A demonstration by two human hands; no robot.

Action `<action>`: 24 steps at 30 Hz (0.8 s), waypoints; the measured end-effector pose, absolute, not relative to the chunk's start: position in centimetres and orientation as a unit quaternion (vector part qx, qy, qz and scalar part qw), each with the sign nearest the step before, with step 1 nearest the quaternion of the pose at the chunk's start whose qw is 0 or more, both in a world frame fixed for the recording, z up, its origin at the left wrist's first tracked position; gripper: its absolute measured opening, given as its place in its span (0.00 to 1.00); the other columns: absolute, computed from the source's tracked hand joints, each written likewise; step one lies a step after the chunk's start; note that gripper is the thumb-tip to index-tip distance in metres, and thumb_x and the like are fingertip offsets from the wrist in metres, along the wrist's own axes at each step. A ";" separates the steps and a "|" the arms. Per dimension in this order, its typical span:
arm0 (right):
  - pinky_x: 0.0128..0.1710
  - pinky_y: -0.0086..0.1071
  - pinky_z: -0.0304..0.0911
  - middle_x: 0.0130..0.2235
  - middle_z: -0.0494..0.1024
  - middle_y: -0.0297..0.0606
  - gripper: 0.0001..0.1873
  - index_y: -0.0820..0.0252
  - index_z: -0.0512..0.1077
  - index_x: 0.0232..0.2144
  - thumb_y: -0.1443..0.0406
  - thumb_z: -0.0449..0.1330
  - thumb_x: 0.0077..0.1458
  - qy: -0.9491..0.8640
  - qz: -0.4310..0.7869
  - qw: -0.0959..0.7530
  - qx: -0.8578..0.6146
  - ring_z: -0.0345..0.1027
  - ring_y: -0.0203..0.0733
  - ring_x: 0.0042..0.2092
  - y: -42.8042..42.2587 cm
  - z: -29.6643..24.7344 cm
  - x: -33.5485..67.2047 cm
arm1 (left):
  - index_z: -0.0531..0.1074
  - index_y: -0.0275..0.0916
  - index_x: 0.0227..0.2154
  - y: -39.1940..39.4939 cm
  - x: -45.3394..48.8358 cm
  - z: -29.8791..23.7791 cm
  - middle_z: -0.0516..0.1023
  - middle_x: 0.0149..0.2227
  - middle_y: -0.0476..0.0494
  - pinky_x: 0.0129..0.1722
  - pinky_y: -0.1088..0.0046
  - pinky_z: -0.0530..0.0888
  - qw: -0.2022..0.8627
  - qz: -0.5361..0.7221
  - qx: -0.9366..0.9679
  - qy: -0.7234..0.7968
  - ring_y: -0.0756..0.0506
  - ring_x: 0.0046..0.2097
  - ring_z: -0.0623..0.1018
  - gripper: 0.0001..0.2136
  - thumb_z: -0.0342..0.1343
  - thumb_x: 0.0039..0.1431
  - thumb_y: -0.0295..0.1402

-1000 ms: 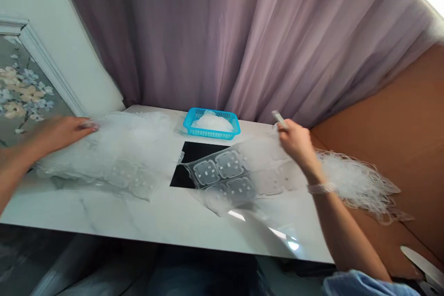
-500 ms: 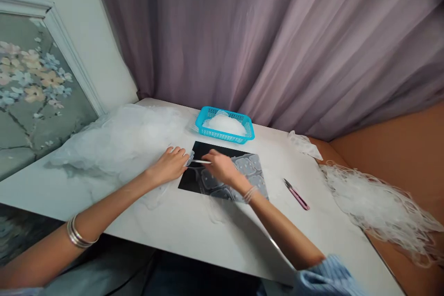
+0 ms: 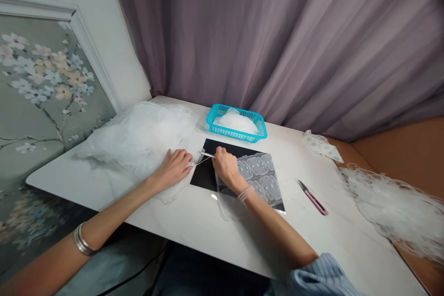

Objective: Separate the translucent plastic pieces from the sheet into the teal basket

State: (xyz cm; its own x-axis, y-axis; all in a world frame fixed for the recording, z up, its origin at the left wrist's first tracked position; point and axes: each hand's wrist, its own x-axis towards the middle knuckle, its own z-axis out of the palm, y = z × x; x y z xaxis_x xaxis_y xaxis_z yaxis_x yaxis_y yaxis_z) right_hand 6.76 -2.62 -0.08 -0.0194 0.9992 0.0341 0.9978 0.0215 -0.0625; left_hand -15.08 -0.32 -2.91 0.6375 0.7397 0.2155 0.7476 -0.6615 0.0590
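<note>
Frosty, see-through and kinda everywhere

Translucent sheet embossed with rounded squares (image 3: 272, 184) lies flattish over the right part of a flat black rectangular mat (image 3: 204, 175). Slim white stick-like tool (image 3: 207, 154) points left above it; crumpled sheer white heap (image 3: 138, 132) sprawls further left.

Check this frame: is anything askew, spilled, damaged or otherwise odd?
The tangled pile of whitish strands stands out: it sprawls at the right edge of the table, with loose ends trailing over the brown surface there. The pink-handled snips lie flat, nothing odd. No damage or spilled liquid is visible.
</note>
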 end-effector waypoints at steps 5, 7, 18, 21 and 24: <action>0.36 0.36 0.62 0.41 0.76 0.54 0.15 0.66 0.65 0.47 0.66 0.43 0.67 -0.648 0.000 0.091 -0.756 0.74 0.52 0.43 -0.9 1.4 9.7 | 0.67 0.41 0.43 -0.3 -15.7 -2.6 0.71 0.44 0.40 0.56 0.51 0.61 -0.015 -0.120 -0.903 -0.413 0.39 0.48 0.70 0.08 0.47 0.65 0.34; 0.36 0.34 0.60 0.41 0.76 0.54 0.16 0.67 0.66 0.46 0.67 0.42 0.66 -0.644 0.007 0.113 -0.757 0.73 0.51 0.43 -0.6 2.0 10.3 | 0.67 0.40 0.43 -0.2 -16.2 -2.4 0.72 0.44 0.40 0.56 0.51 0.61 -0.030 -0.124 -0.903 -0.411 0.39 0.48 0.70 0.08 0.48 0.64 0.34; 0.32 0.26 0.58 0.31 0.74 0.32 0.13 0.60 0.66 0.41 0.61 0.45 0.69 -0.825 0.189 0.169 -0.504 0.67 0.35 0.31 -3.0 2.7 9.1 | 0.69 0.40 0.53 -3.4 -11.1 -0.4 0.78 0.47 0.42 0.50 0.66 0.71 -0.179 -0.223 -0.886 -0.365 0.44 0.49 0.76 0.19 0.46 0.61 0.24; 0.33 0.26 0.57 0.33 0.75 0.32 0.14 0.59 0.69 0.40 0.62 0.45 0.68 -0.843 0.205 0.169 -0.467 0.66 0.34 0.31 -3.6 2.8 9.4 | 0.73 0.37 0.41 -3.5 -9.9 -0.7 0.77 0.29 0.48 0.30 0.74 0.71 -0.222 -0.258 -0.856 -0.390 0.49 0.29 0.75 0.13 0.42 0.67 0.31; 0.34 0.26 0.54 0.32 0.76 0.32 0.12 0.58 0.73 0.35 0.66 0.49 0.65 -0.851 0.197 0.161 -0.459 0.66 0.34 0.31 -3.9 2.4 9.3 | 0.72 0.37 0.33 -3.1 -10.5 -1.1 0.73 0.24 0.50 0.25 0.76 0.66 -0.239 -0.289 -0.836 -0.400 0.51 0.24 0.71 0.14 0.42 0.68 0.32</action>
